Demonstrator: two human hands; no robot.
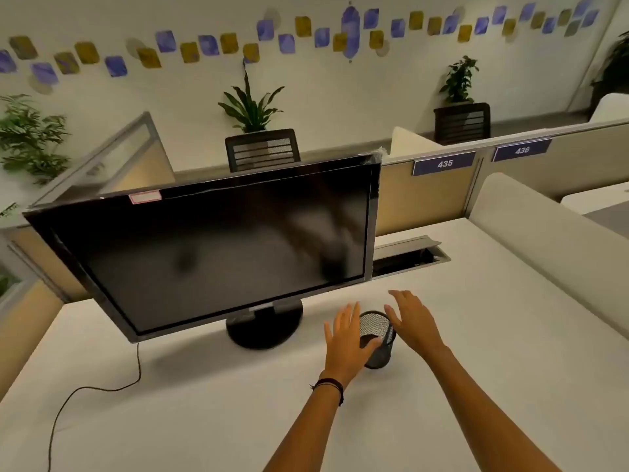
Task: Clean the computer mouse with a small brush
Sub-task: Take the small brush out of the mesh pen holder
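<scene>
A black mesh cup (376,327) stands on the white desk (204,403), just right of the monitor's foot. My left hand (345,342) hovers flat against the cup's left side, fingers spread, its thumb lying across the cup's front. My right hand (413,321) is held open on the cup's right side, fingers apart, close to the rim. Neither hand is closed around the cup. No computer mouse and no brush show anywhere in view; what the cup holds is hidden.
A large black monitor (211,247) on a round foot (263,327) fills the left middle; its cable (98,390) trails over the desk's left. A cable hatch (408,255) lies open behind. Partitions marked 435 (444,163) and 436 stand at the back, a cushioned divider (544,240) at right.
</scene>
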